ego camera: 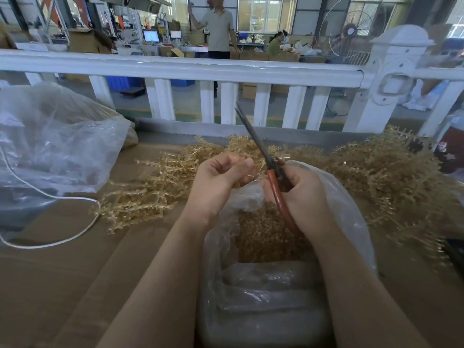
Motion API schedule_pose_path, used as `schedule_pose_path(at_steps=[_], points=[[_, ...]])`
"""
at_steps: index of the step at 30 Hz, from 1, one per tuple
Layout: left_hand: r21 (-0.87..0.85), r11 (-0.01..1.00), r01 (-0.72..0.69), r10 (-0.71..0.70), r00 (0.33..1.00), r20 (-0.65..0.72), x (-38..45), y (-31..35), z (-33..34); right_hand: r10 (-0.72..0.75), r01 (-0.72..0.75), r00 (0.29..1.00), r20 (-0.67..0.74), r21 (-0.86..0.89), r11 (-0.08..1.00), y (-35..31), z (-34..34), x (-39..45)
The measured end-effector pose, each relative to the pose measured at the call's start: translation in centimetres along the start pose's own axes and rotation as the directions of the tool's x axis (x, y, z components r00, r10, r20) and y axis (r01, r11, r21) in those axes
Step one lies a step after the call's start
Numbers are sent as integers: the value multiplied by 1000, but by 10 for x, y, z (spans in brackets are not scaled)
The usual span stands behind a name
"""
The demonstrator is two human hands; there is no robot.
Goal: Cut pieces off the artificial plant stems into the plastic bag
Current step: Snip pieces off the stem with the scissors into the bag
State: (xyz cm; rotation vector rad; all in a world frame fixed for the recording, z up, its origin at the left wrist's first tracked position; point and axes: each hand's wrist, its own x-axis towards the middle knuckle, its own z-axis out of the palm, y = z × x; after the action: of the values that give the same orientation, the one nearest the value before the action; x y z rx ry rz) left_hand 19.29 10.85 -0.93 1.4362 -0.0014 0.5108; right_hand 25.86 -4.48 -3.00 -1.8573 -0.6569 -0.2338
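Observation:
My left hand (221, 179) pinches a small gold plastic stem (251, 175) above the open plastic bag (351, 214). My right hand (301, 194) grips red-handled scissors (272, 179), their dark blades pointing up and away, nearly together. The bag sits between my forearms and holds a heap of gold cut pieces (263, 237). Piles of gold artificial plant stems lie on the table to the left (148, 194) and right (391, 182) of the bag.
A large clear bag (57, 146) slumps at the left of the cardboard-covered table (62, 285), with a white cable (62, 243) looping beside it. A white railing (175, 69) runs along the far edge. Two people are in the workshop beyond it.

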Motion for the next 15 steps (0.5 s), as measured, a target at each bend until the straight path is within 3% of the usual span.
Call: schedule_pose_path(at_steps=[8, 15], points=[[-84, 996, 5, -9, 999, -46, 1, 0, 0, -25, 22, 999, -44, -60, 998, 0, 0, 0], [-97, 995, 27, -34, 997, -71, 2, -4, -4, -33, 20, 998, -53, -233, 972, 1, -5, -2]])
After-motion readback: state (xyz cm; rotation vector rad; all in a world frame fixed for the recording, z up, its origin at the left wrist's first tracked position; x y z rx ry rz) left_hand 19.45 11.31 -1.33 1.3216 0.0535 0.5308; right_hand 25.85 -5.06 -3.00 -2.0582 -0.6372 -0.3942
